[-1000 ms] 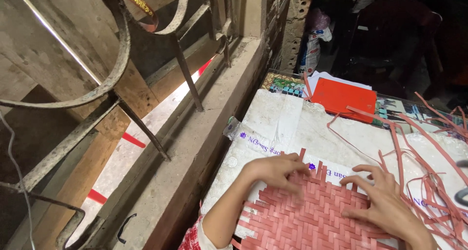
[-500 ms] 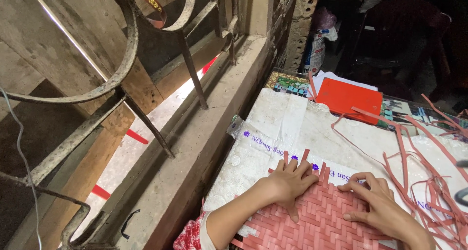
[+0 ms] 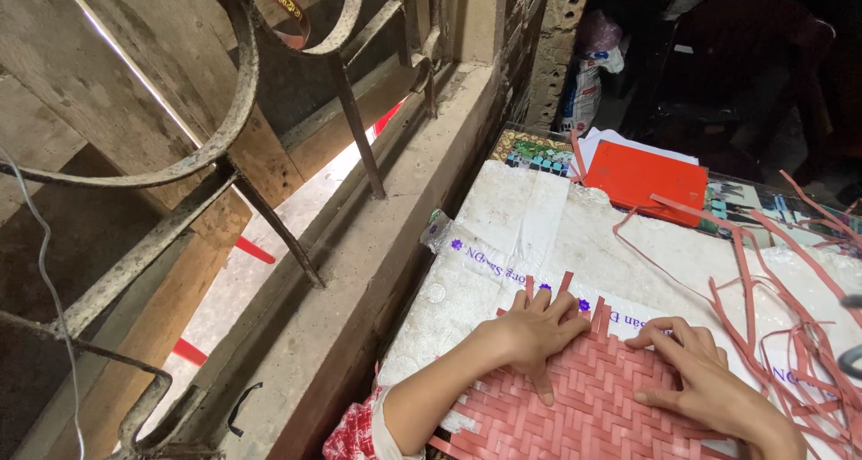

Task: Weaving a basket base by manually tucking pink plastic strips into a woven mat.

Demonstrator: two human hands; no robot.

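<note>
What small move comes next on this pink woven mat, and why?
Probably press the strip ends at the mat's far edge snug with the left hand. Both hands lie flat on the woven mat, the right hand near its right side, and a few ends stand loose above the weave.

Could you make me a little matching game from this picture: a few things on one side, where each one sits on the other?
Things:
1. left hand
2. right hand
3. red folder
4. loose strips

Places:
A. far end of the table, lying on white paper
B. flat on the woven mat, near its top edge, by the window ledge side
C. spread over the white sheet at the right
D. on the mat's right part, fingers curled

Pairs: 1-B, 2-D, 3-A, 4-C
</note>
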